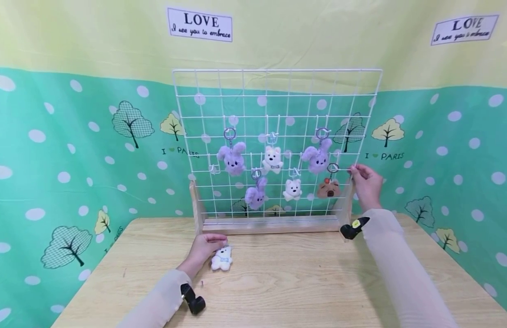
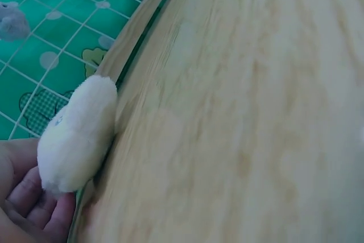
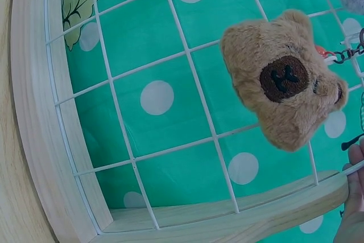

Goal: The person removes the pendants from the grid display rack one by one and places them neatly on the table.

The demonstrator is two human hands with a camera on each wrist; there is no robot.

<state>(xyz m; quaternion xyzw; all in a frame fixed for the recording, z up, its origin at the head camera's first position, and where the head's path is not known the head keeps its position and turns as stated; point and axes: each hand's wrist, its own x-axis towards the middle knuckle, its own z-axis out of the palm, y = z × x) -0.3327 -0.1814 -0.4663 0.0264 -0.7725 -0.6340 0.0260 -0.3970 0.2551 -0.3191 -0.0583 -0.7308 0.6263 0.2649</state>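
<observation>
A white plush bear keychain (image 1: pixel 222 258) with a blue mark on its front hangs from my left hand (image 1: pixel 204 250), which pinches it at the top just above the table. The left wrist view shows the white plush (image 2: pixel 79 135) from the side, against curled fingers (image 2: pixel 42 206). My right hand (image 1: pixel 367 186) grips the right edge of the white wire grid (image 1: pixel 278 96) near the top of its wooden side post. Beside that hand hangs a brown bear-head keychain (image 1: pixel 329 189) with a dark muzzle, seen close in the right wrist view as brown plush (image 3: pixel 284 78).
Purple rabbit keychains (image 1: pixel 232 159) and white bear keychains (image 1: pixel 272 159) hang from hooks on the grid. One clear hook (image 1: pixel 214 169) at left bears nothing. The wooden stand (image 1: pixel 274 226) rests at the back of the table (image 1: pixel 278 282). A small purple bit (image 1: pixel 202 283) lies near my left wrist.
</observation>
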